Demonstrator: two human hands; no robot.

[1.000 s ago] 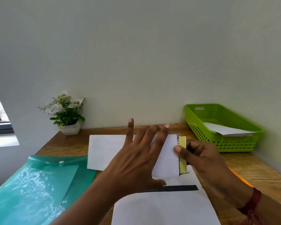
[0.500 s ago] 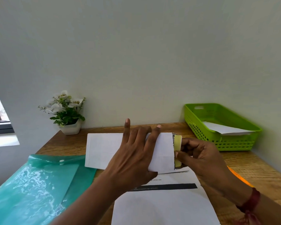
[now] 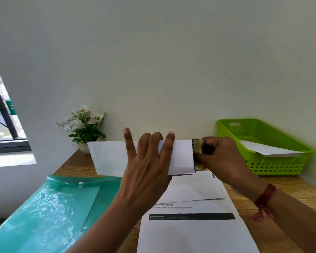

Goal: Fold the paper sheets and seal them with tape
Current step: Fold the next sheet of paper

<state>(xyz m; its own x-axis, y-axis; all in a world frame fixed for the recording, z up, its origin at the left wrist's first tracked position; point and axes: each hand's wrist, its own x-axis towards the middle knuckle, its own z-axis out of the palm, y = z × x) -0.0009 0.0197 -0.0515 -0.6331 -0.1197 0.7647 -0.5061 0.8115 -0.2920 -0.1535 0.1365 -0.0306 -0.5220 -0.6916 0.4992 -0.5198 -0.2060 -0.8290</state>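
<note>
1. The folded white sheet (image 3: 113, 157) was held up in front of the person, over the far middle of the wooden table (image 3: 299, 194), with its long side running left to right and its lower edge above the loose papers.
2. A strip of yellowish tape (image 3: 197, 152) ran down the sheet's right end, along a dark printed edge.
3. The left hand (image 3: 146, 170) gripped the sheet near its middle. The index finger (image 3: 129, 141) stuck straight up and apart from the rest, two fingers curled over the top edge, and the little finger lay straight across the front. The thumb was hidden.
4. The right hand (image 3: 221, 157) pinched the taped end, its fingers curled in tight and the thumb (image 3: 199, 158) pressing on the tape. A red thread band (image 3: 264, 196) circled that wrist.
5. Below the hands a smaller white sheet (image 3: 195, 189) lay on a printed page (image 3: 190, 232) with a black bar across it.
6. A teal plastic folder (image 3: 44, 212) lay at the table's left, its snap flap towards the wall.
7. A lime-green basket (image 3: 281, 167) stood at the far right, with a white paper (image 3: 266, 149) inside.
8. A small pot of white flowers (image 3: 84, 126) stood against the wall at the far left, partly behind the lifted sheet.
9. A window (image 3: 0, 115) showed at the left edge.
</note>
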